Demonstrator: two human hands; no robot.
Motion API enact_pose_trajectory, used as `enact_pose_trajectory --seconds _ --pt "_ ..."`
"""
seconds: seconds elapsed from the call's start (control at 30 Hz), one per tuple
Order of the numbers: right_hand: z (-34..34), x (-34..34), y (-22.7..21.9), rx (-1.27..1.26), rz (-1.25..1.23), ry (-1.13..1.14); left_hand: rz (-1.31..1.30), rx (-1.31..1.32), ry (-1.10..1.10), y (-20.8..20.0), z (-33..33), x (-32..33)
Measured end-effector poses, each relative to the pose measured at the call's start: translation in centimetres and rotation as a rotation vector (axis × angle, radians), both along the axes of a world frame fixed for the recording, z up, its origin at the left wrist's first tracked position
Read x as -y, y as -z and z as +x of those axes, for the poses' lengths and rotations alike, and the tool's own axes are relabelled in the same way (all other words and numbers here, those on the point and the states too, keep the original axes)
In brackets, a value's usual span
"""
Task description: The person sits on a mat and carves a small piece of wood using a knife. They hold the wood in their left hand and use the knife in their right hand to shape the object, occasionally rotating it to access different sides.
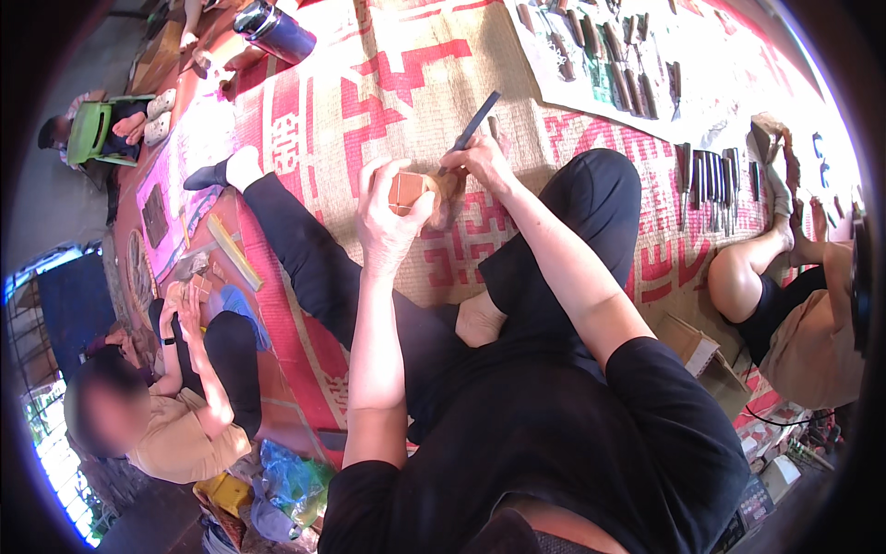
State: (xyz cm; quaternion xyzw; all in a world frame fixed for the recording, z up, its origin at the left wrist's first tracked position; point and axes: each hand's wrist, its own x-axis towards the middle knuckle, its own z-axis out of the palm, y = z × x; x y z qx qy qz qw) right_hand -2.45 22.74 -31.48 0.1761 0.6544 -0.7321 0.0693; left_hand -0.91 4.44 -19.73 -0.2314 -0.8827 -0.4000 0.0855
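Note:
Above the red-and-straw mat, my left hand (386, 217) is closed around a small orange-brown wooden block (407, 192). Thin lines cross the face of the block, and my thumb and fingers press on its sides. At the block's right side, my right hand (484, 164) grips a long, narrow dark tool (477, 120). One end of the tool slants up and away from my fingers; the other is at or near the block, and I cannot tell whether they touch. Its exact kind is unclear.
Rows of carving tools (623, 65) lie on a white sheet at the far right, with more tools (709, 175) on the mat (388, 120). A dark flask (277, 32) stands far left. Other people sit at left and right. A wooden strip (235, 252) lies left.

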Motion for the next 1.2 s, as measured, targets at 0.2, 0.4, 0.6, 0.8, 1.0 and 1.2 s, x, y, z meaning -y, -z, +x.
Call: enact_pose_trajectory --seconds 0.2,0.4,0.6,0.8,1.0,1.2 --pt "-0.3 -0.4 -0.7 0.01 -0.002 -0.004 -0.006 0.01 -0.007 -0.3 0.2 0.1" --pt "-0.2 0.3 -0.4 -0.026 -0.062 -0.029 0.01 -0.001 -0.004 -0.1 0.1 0.0" --pt "-0.1 -1.2 -0.4 0.029 0.026 0.036 0.014 0.007 -0.007 -0.3 0.3 -0.1" --pt "0.2 0.7 -0.2 -0.108 0.13 -0.021 0.013 0.008 -0.02 0.1 0.0 0.5" --pt "-0.1 -0.7 -1.1 0.081 0.02 0.096 0.023 -0.01 -0.021 0.1 0.2 0.6" --pt "0.1 0.6 -0.7 -0.009 0.04 -0.039 0.015 0.022 -0.031 0.0 0.1 0.5"
